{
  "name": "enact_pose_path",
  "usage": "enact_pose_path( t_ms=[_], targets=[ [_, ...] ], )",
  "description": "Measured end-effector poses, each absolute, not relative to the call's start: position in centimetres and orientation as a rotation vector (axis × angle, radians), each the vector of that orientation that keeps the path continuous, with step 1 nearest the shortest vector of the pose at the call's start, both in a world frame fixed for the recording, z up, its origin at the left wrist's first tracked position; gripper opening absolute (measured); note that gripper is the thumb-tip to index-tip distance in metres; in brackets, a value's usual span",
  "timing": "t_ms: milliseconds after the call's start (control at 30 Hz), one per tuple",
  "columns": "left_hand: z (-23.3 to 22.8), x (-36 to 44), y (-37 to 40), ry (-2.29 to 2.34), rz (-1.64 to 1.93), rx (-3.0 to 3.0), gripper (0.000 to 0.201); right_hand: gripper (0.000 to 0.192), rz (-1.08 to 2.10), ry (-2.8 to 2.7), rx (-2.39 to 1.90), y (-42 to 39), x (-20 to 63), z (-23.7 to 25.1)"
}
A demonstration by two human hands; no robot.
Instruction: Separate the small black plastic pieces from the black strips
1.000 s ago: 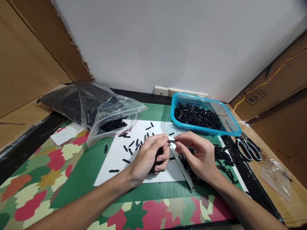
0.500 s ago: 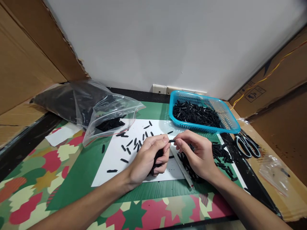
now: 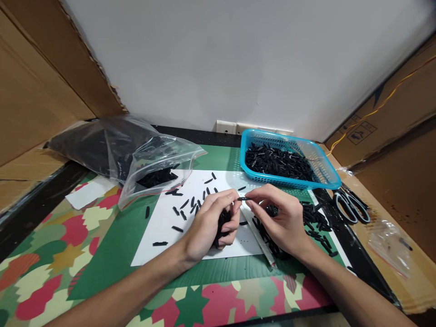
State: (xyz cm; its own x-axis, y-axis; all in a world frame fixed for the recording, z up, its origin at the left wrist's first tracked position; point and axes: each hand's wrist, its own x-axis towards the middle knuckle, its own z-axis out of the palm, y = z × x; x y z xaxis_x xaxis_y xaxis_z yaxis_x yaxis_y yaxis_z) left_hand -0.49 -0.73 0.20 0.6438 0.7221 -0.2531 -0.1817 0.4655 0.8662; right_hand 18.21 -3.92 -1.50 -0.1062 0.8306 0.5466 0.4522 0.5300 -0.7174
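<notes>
My left hand [image 3: 218, 215] is curled around a bunch of small black strips [image 3: 223, 227], its thumb and forefinger close to the end of a single black strip [image 3: 243, 198]. From the other side my right hand [image 3: 279, 215] pinches that same strip between thumb and fingertips. Beneath both hands lies a white sheet [image 3: 150, 247] with several loose black strips [image 3: 184, 204] on it. More strips [image 3: 316, 218] form a pile beside and behind my right hand, partly hidden by it. What exactly the strips are, I cannot tell.
A blue basket [image 3: 289, 182] full of black strips stands at the back right. At the left lies an open zip bag [image 3: 136, 150] of black pieces. Scissors [image 3: 350, 206] and a small plastic bag [image 3: 390, 247] lie at the right. Cardboard [image 3: 41, 68] flanks the left side.
The fingers of my left hand have loosened a little, showing more of the bunch. My right fingertips have shifted slightly left along the single strip.
</notes>
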Motion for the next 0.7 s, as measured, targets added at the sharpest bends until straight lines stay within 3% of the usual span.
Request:
enact_pose_path(
  t_ms=[200,333,400,467,567,700],
  targets=[
    [0.5,-0.6,-0.6,0.723,0.567,0.818,0.034,0.012,-0.091,-1.916,-1.025,-3.2,20.2,-0.9],
    [0.7,-0.5,-0.6,0.773,0.562,0.786,0.028,0.007,-0.438,-1.518,-1.474,-1.8,24.1,-0.2],
    [0.9,-0.5,-0.7,0.791,0.547,0.779,0.026,0.022,-0.502,-1.41,-1.613,-1.3,25.3,0.2],
    [0.9,-0.5,-0.8,0.797,0.528,0.783,0.027,0.033,-0.424,-1.445,-1.548,-1.3,25.1,0.4],
    [0.8,-0.4,-1.0,0.783,0.467,0.77,0.033,0.014,-0.001,-1.665,-1.269,-2.3,22.3,0.5],
    [0.0,-0.4,-1.2,0.797,0.353,0.698,0.052,0.006,0.671,-1.828,-0.947,-4.2,17.4,0.3]
  ],
)
